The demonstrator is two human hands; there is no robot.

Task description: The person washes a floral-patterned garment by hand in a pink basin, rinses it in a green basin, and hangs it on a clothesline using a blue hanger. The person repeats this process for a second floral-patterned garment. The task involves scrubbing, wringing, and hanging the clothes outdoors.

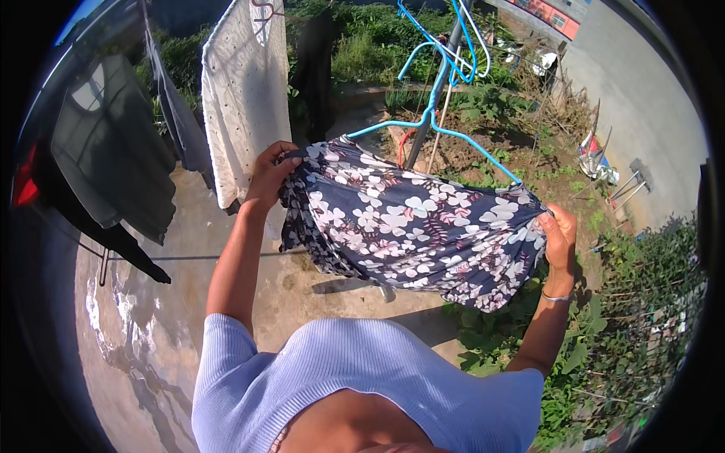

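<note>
A dark navy garment with white and pink flowers (408, 219) is stretched sideways in front of me; its exact kind cannot be told. My left hand (273, 172) is closed on its upper left corner, the thumb and fingers pinching the cloth. At the upper right corner, my right hand (559, 230) grips the edge. A light blue hanger (430, 121) sits behind the garment's top edge, its two arm ends reaching down to the cloth. Folds hide the inside of the garment and the hanger's lower part.
More blue hangers (472, 60) hang by a pole above. To the left hang a white dotted garment (245, 106), a dark grey top (113, 143) and other clothes. Garden plants (634, 279) grow at the right, beside a grey wall (642, 83). Concrete floor (174, 325) lies below.
</note>
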